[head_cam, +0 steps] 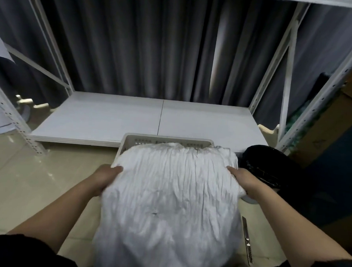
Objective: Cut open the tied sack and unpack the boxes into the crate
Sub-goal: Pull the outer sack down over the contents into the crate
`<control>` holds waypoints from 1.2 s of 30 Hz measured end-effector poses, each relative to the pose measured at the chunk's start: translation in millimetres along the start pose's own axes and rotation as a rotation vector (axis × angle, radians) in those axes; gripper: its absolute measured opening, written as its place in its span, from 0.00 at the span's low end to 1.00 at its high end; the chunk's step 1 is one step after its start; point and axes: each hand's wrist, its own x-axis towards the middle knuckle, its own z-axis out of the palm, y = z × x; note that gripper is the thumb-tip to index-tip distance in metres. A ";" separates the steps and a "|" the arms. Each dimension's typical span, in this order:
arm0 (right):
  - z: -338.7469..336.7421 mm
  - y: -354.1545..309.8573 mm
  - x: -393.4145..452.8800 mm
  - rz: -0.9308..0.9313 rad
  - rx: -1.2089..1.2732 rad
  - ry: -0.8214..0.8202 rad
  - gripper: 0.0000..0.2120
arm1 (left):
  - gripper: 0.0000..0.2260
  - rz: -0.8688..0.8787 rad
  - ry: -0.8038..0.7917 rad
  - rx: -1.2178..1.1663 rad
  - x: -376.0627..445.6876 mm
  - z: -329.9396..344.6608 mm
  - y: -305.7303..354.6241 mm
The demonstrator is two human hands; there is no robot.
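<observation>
Head view, from left to right: the left hand (105,177) is closed on the left side of the white sack (171,194); the sack is tipped over the crate (166,140), its far end on the rim; the right hand (243,180) clamps the right side; a knife (247,239) lies on the floor beside. I judge it best to lift both sides evenly, so the boxes slide inside the crate.

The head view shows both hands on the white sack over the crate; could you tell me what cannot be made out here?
- Crate interior: covered by the sack; only its far rim shows.
- Sack's contents: hidden by the cloth; no boxes visible.
- Sack's near end: cut off by the bottom edge.
- Left hand and right hand: fingertips buried in cloth.
- Cutter on the floor: blade state too small to tell.
</observation>
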 end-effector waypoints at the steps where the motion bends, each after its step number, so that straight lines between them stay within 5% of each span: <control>1: -3.1 -6.6 2.4 0.045 -0.043 -0.007 0.26 | 0.16 -0.064 0.010 -0.079 3.6 -13.6 -1.2; 4: -11.9 -26.3 8.9 0.093 -0.112 0.068 0.29 | 0.09 -0.227 0.006 -0.228 4.5 -51.0 1.0; 8: -0.4 -37.3 20.6 0.077 -0.208 0.201 0.24 | 0.11 -0.240 0.090 -0.337 14.6 -57.6 10.7; 12: 22.6 -24.0 15.1 -0.068 -0.476 0.055 0.35 | 0.05 -0.176 0.224 -0.511 25.1 -51.2 7.9; 15: 41.6 -20.8 12.2 -0.334 -0.884 -0.023 0.30 | 0.07 -0.188 0.183 -0.453 11.6 -48.7 5.9; 17: 56.5 -23.3 7.2 -0.311 -0.957 -0.191 0.25 | 0.10 -0.201 0.133 -0.387 9.4 -47.0 6.8; 20: 71.1 -34.4 -13.2 -0.176 -0.809 -0.457 0.19 | 0.11 -0.165 0.137 -0.345 7.7 -51.7 8.8; 25: 71.2 -32.6 -21.8 -0.152 -0.290 -0.530 0.15 | 0.05 -0.142 0.143 -0.430 2.7 -61.6 0.9; 28: 72.5 -41.7 -12.7 -0.196 0.139 -0.313 0.14 | 0.04 -0.144 0.152 -0.569 4.2 -55.5 -3.5; 32: 61.1 -56.2 12.4 -0.478 0.044 0.162 0.21 | 0.05 -0.065 0.220 -0.687 7.3 -37.7 5.0; 36: 46.3 -61.4 18.6 -0.565 0.136 0.377 0.17 | 0.05 0.039 0.372 -0.797 5.0 -24.3 11.6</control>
